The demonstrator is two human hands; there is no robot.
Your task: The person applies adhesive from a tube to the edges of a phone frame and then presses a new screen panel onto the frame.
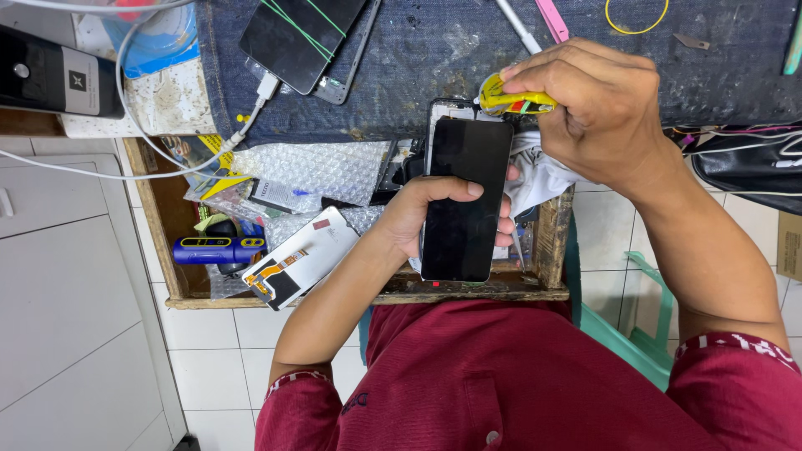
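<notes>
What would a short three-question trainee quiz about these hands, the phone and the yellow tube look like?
1. True or false: the left hand holds the black rectangular glass-fronted phone.
2. What does the right hand grip? A) small yellow squeeze tube B) scissors C) screwdriver
3. Where does the blue cylindrical tool lie?

Key:
1. True.
2. A; its tip sits at the phone's top edge.
3. In the open wooden drawer, beside the clear bubble wrap.

Left hand [434,213] raised palm-up, fingers wrapped round something, thumb laid across front. Right hand [597,104] above it, knuckles up, fingers pinched tight. Both forearms bare, elbows bent.
</notes>
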